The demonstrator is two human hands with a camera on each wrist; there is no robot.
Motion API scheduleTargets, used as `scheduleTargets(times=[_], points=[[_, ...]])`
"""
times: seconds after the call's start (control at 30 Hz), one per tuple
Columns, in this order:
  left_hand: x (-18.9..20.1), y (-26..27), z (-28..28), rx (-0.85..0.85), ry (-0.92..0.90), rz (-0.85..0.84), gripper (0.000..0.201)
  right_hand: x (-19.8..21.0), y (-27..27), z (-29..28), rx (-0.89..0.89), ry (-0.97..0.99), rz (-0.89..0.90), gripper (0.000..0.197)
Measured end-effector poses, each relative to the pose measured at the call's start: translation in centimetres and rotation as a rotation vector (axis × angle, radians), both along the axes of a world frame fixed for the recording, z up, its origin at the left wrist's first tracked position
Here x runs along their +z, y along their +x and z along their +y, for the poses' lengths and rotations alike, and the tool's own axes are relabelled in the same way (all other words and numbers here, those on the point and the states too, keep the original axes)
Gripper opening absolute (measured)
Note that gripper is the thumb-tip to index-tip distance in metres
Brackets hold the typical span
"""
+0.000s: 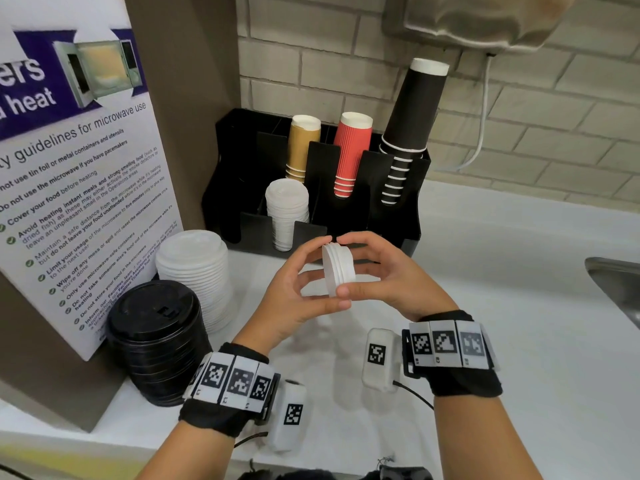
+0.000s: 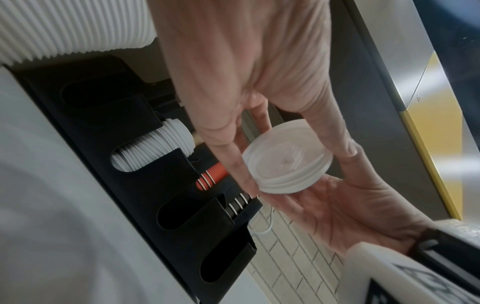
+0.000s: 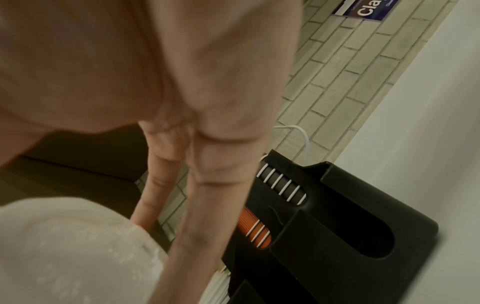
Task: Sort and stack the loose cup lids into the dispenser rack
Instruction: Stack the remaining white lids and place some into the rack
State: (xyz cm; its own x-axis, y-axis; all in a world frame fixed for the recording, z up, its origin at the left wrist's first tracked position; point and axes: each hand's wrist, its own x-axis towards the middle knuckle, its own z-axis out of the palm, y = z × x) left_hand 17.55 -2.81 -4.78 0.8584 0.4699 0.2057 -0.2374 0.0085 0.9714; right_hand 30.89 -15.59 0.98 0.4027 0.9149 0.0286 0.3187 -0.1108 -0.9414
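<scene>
Head view — both hands [image 1: 346, 282] gripping lids [image 1: 338, 268]

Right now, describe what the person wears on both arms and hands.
The left hand and right hand are bare, without gloves. Each wrist carries a black fabric cuff: the left cuff and right cuff. Each cuff carries a band of white tiles printed with black square codes, plus a white camera pod bearing another code. A thin black cable leaves the right pod.

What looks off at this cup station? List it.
The black cups lean right, far above the rack. Two lid stacks, white and black, sit loose on the counter beside it. Both hands, left and right, hold small white lids on edge.
</scene>
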Motion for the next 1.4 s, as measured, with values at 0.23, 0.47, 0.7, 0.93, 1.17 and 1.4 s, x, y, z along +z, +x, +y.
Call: scheduleTargets(times=[0.23,0.47,0.7,0.93,1.17,1.4], points=[[-0.2,0.0,0.4,0.028,0.004,0.003,0.087,0.4,-0.4,1.0,-0.004,-0.007,-0.042,0.059],[-0.4,0.0,1.6,0.187,-0.014,0.130,0.079,3.9,2.1,6.8,-0.085,0.040,-0.209,0.058],[-0.9,-0.1,1.9,0.144,-0.015,0.295,0.027,4.9,5.6,17.2,-0.083,-0.127,-0.741,0.069],[-0.7,-0.2,2.0,0.131,-0.018,0.329,0.024,3.1,6.2,21.0,0.026,-0.255,-0.877,0.070],[-0.6,-0.3,2.1,0.124,0.007,0.335,0.023,2.5,6.3,21.3,0.074,-0.314,-0.906,0.073],[-0.3,-0.2,1.6,0.097,0.034,0.334,0.024,2.6,5.1,21.0,0.097,-0.343,-1.124,0.075]])
